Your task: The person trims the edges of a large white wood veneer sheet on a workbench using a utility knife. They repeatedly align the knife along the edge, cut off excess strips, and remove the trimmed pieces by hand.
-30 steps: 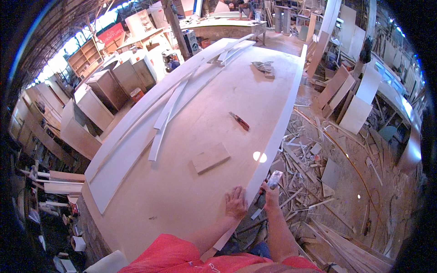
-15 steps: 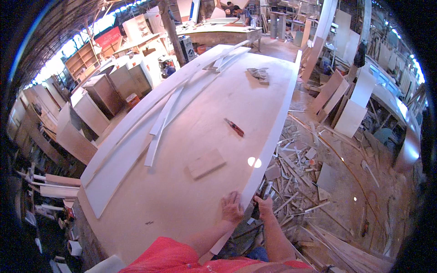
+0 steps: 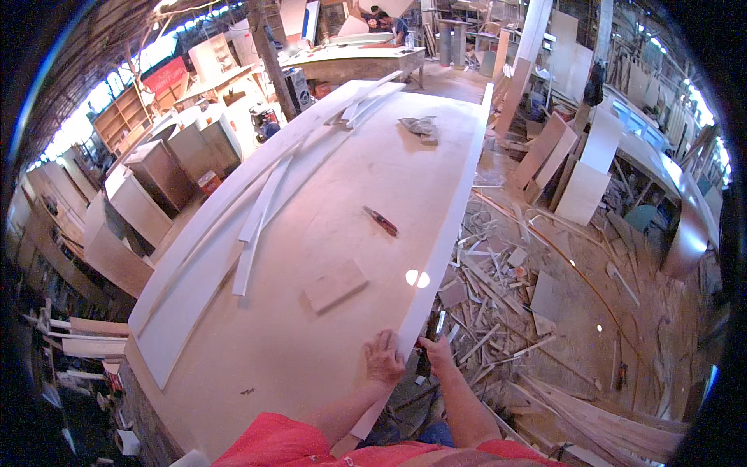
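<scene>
Hands apart, broad pale wooden panel [image 3: 311,346] under flat left hand [image 3: 383,360], partly hidden silvery tool [image 3: 441,321] clasped in right hand [image 3: 438,355]

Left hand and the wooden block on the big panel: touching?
Apart. The head view shows bare panel between the left hand and the wooden block, which lies beyond the fingertips.

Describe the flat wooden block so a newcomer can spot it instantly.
Find the large pale board filling the middle of the view. On it, beyond and slightly left of the person's left hand, lies the wooden block. It is a short, broad rectangle, unlike the long, thin pale strips farther left or the slim red-and-dark tool beyond.
</scene>
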